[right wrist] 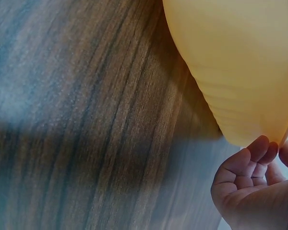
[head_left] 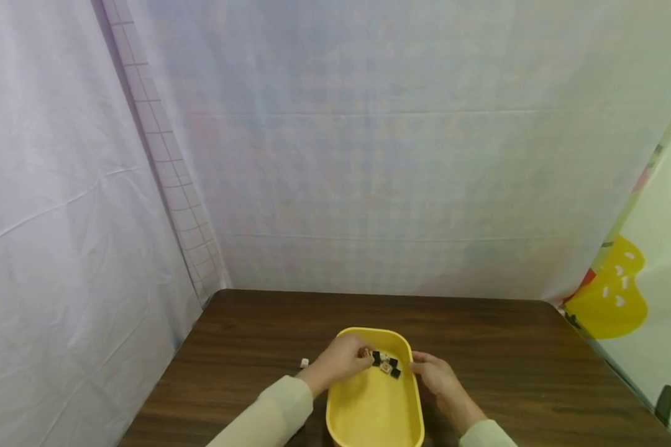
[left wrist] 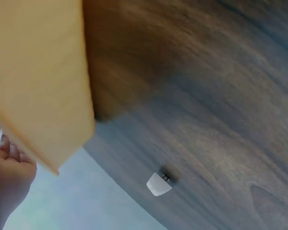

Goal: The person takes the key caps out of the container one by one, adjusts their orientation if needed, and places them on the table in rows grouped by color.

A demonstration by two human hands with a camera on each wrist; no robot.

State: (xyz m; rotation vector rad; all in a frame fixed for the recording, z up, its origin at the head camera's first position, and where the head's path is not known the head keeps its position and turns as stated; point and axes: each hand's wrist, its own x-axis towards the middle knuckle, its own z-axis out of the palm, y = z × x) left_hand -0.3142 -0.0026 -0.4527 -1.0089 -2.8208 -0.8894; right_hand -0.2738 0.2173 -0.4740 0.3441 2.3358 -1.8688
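Observation:
A yellow rectangular bin (head_left: 373, 410) stands in front of me, with several small square tiles (head_left: 386, 368), some black and some beige with markings, gathered near its far end. My left hand (head_left: 343, 357) reaches over the bin's left rim, its fingertips right by the tiles; I cannot tell whether one is pinched between them. In the left wrist view only part of the left hand (left wrist: 9, 177) shows at the rim. My right hand (head_left: 438, 382) grips the bin's right rim. The right wrist view shows the fingers (right wrist: 237, 163) curled against the bin's outer wall, with the thumb at the rim.
A small white plug-like piece (left wrist: 158, 184) with dark prongs lies on the dark wooden table (head_left: 246, 360), left of the bin. White curtains (head_left: 391, 155) hang behind the table and on the left. A yellow shape with white spots (head_left: 609, 295) hangs at the right edge.

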